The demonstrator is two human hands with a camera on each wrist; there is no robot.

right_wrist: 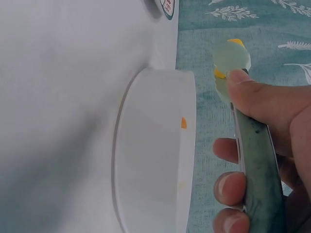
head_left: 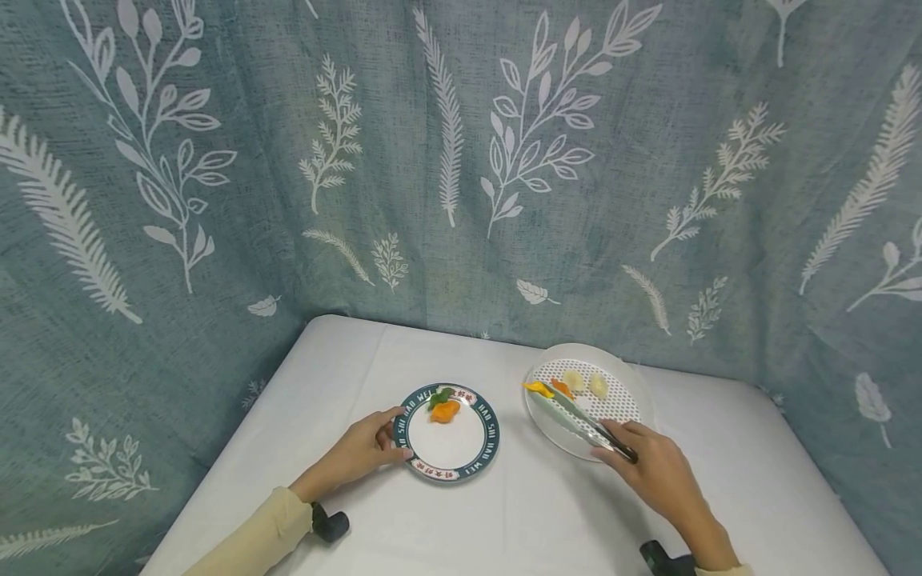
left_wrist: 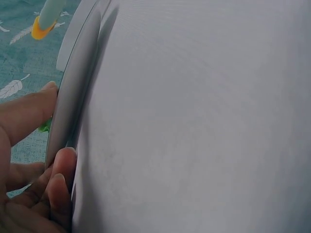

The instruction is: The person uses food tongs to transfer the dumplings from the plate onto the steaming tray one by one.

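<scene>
My left hand [head_left: 363, 446] grips the left rim of a white plate [head_left: 442, 448] with a dark green lettered border; fingers lie above and below the edge in the left wrist view. On the plate are an orange piece [head_left: 444, 412] and a green leafy piece [head_left: 439, 397]. My right hand [head_left: 659, 472] holds food tongs [head_left: 565, 410] with pale green tips and a dark handle. Between those tips is a yellow piece [right_wrist: 236, 42], above the left side of a round white strainer dish [head_left: 619, 412]. The yellow piece's exact kind is unclear.
Inside the strainer dish lie an orange piece [head_left: 562, 388] and two pale pieces [head_left: 599, 386], partly behind the tongs. A white cloth covers the table [head_left: 504, 520]. Green patterned curtains [head_left: 461, 264] hang behind and beside it.
</scene>
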